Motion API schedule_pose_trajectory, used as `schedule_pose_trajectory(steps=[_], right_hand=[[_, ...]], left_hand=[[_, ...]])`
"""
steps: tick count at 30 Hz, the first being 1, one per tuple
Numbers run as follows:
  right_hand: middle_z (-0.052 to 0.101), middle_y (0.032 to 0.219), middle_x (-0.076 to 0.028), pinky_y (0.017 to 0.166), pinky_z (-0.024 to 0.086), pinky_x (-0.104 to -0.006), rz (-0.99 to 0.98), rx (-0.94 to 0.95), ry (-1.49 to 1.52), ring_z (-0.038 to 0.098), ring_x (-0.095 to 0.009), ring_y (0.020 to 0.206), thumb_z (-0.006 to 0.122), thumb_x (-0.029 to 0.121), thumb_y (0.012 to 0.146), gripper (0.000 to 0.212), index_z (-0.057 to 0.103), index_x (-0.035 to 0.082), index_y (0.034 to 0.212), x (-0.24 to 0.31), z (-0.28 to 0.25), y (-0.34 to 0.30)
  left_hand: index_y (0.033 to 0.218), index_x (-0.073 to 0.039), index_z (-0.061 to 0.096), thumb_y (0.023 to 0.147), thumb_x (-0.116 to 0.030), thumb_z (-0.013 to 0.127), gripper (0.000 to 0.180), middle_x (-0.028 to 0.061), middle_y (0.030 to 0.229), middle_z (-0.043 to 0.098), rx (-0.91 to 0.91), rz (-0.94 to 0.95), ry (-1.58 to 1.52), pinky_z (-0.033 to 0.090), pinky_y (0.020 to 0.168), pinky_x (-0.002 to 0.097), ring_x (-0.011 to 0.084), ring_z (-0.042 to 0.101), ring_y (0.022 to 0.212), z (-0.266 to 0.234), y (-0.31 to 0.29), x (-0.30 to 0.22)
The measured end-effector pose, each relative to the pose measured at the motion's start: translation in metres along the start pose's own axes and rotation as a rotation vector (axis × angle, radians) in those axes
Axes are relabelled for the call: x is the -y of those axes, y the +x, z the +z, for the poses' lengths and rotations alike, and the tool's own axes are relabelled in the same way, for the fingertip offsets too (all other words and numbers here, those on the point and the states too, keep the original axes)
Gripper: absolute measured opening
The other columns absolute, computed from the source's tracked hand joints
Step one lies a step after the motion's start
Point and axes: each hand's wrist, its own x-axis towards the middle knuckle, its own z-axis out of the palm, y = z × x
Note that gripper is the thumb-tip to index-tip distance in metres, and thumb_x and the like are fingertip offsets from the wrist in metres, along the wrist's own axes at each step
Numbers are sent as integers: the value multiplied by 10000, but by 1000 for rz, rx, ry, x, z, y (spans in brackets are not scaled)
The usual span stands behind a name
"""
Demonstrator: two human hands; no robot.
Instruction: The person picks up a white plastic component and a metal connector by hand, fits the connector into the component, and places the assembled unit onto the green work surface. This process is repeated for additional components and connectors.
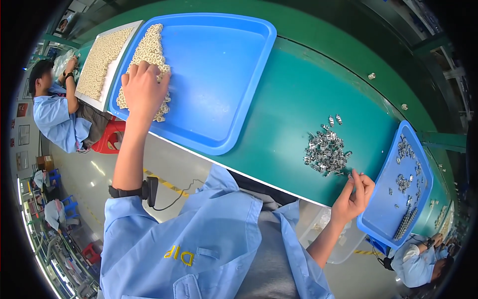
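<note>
My left hand (143, 92) reaches over a heap of small cream ring-shaped parts (149, 47) at the left side of a large blue tray (214, 65). Its fingers curl down onto the parts, and their tips are hidden. My right hand (354, 198) is closed in a pinch at the near edge of the table, just beside a pile of small shiny metal parts (326, 152). Between thumb and forefinger there may be a tiny piece, too small to name. Two metal parts (335, 120) lie just beyond the pile.
A white tray (108, 89) full of cream parts adjoins the blue tray on the left. At right, a smaller blue tray (371, 219) holds metal parts, some in rows. Co-workers sit at far left (62, 117) and lower right (413, 264). A translucent bin (348, 246) stands below the table edge.
</note>
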Motion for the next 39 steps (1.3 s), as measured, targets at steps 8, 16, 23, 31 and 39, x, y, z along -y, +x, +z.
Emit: schedule_pose_trajectory(steps=[8,16,23,31,39], right_hand=[[576,1018,-126,725,477,-352,14,8,-124,589,-260,884,588,-155,890,230,740,-35,1014,11,1,7],[643,971,-161,790,508,-393,-8,42,-334,634,-315,915,687,-61,837,116,716,1,932,25,-9,-3],[672,952,-103,845,477,-397,20,112,-313,638,-294,904,761,-8,790,167,749,47,947,32,-11,-2],[688,961,-51,853,446,-387,42,255,-360,640,-259,894,763,13,809,219,757,60,1023,41,-24,8],[674,925,-52,847,439,-392,42,250,-346,629,-251,865,756,17,814,258,752,66,1067,41,-22,3]], left_hand=[[913,-99,776,883,-326,787,229,43,986,680,0,-30,-32,424,912,411,253,619,1038,5,-7,-2],[1014,-51,709,913,-138,782,152,99,1081,768,28,-183,-760,538,866,413,227,691,920,0,-22,-19],[1148,53,702,918,71,754,237,158,1156,761,147,104,-1251,555,880,343,201,695,963,-28,-64,-85],[1067,36,691,792,35,872,329,172,1010,743,64,605,-1281,555,736,363,296,702,841,-72,-64,-154],[1001,24,683,756,37,866,307,159,947,702,80,677,-1408,516,702,382,302,659,814,-74,-73,-183]])
